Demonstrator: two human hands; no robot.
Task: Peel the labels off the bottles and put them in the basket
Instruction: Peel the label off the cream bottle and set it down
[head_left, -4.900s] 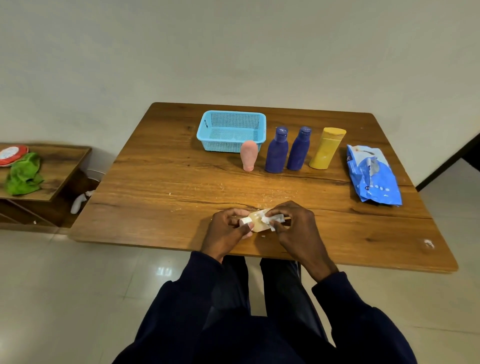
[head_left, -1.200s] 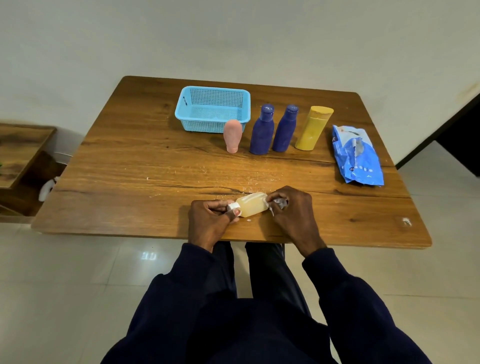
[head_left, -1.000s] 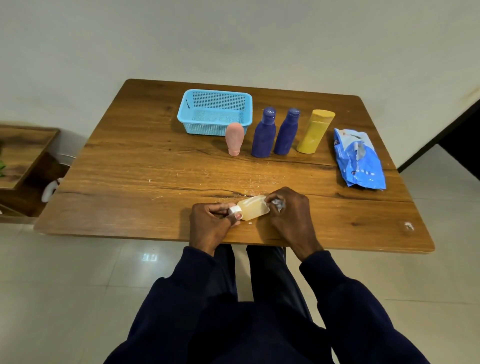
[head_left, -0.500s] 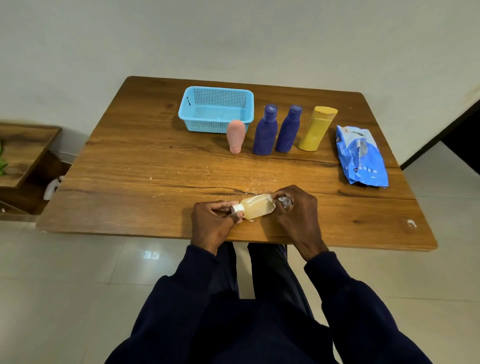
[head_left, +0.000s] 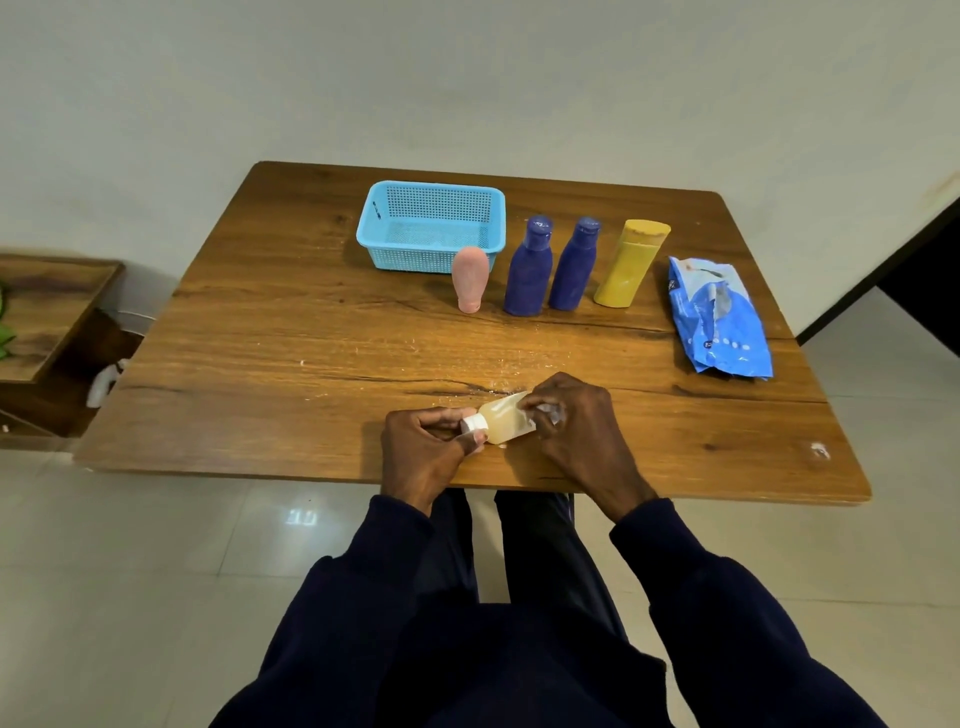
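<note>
A small pale yellow bottle (head_left: 505, 423) with a white cap lies on its side near the table's front edge. My left hand (head_left: 423, 452) grips its cap end. My right hand (head_left: 576, 423) pinches a crumpled clear label (head_left: 548, 413) at the bottle's base end. At the back of the table stands a light blue basket (head_left: 387, 254). Beside it in a row stand a pink bottle (head_left: 470, 278), two dark blue bottles (head_left: 527, 267) (head_left: 574, 265) and a yellow bottle (head_left: 631, 265).
A blue plastic packet (head_left: 719, 317) lies at the table's right side. Small white scraps dot the wooden table (head_left: 270, 332) in front of my hands. A low wooden shelf (head_left: 47, 317) stands on the floor at the left.
The label that covered the bottle earlier has come off its side and is now bunched at my right fingertips. Both hands stay at the front edge.
</note>
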